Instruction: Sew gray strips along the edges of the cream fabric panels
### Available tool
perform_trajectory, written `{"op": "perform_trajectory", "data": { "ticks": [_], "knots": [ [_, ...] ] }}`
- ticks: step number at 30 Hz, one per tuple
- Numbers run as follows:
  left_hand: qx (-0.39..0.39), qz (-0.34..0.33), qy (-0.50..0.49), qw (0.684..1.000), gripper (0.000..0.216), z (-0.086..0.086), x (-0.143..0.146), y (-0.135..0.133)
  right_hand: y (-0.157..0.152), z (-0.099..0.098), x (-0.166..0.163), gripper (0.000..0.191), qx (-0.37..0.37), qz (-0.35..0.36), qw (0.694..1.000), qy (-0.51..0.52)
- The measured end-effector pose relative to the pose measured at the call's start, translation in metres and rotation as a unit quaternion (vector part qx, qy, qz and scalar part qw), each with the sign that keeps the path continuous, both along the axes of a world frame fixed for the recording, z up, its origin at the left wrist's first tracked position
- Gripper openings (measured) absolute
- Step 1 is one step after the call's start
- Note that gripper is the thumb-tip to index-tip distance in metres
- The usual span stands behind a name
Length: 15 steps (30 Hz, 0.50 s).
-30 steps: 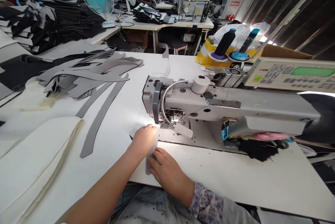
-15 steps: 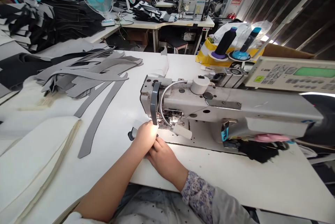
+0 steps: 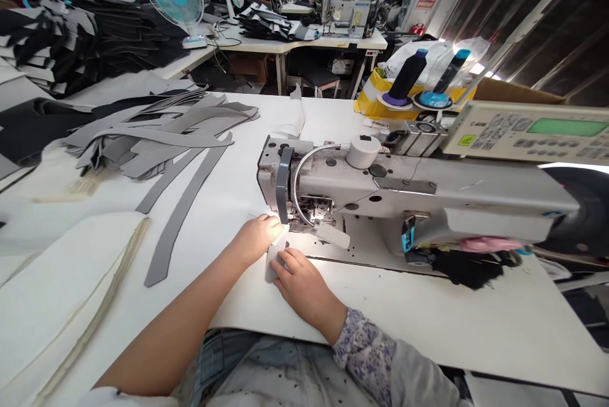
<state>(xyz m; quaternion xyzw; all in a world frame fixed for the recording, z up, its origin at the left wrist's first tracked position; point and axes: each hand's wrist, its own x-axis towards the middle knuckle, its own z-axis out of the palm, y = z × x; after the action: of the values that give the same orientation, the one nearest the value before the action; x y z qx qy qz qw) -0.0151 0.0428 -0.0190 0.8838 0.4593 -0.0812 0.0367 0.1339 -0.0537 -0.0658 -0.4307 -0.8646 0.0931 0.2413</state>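
Observation:
A small pale grey fabric piece (image 3: 273,259) lies on the white table just in front of the needle of a grey sewing machine (image 3: 380,188). My left hand (image 3: 257,236) rests on the piece's far end by the presser foot, fingers curled down and pressed on it. My right hand (image 3: 299,280) lies over the piece's near end, fingers pressed flat on it. The lamp on the machine's gooseneck lights both hands brightly, so the needle area is partly washed out.
A pile of grey fabric strips (image 3: 157,134) and one long strip (image 3: 183,213) lie at left. Cream sheets (image 3: 61,286) sit at the near left. Thread cones (image 3: 408,77) and a control panel (image 3: 528,134) stand at right. Fans and another person's workstation are behind.
Both hands slid the fabric piece up to the needle half a second ago, then drew back slightly; more of the piece now shows between them.

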Motion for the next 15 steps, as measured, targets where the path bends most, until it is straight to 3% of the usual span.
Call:
{"op": "perform_trajectory", "data": {
  "ticks": [7,15],
  "knots": [
    [-0.004,-0.045,-0.013,0.999,0.045,0.018,-0.014,-0.016,0.001,0.001,0.000,0.028,0.004,0.000,1.000,0.010],
    [0.020,-0.017,-0.006,1.000,0.029,-0.001,0.002,-0.008,0.011,0.000,-0.002,0.026,0.016,-0.013,1.000,0.001]
  ]
}}
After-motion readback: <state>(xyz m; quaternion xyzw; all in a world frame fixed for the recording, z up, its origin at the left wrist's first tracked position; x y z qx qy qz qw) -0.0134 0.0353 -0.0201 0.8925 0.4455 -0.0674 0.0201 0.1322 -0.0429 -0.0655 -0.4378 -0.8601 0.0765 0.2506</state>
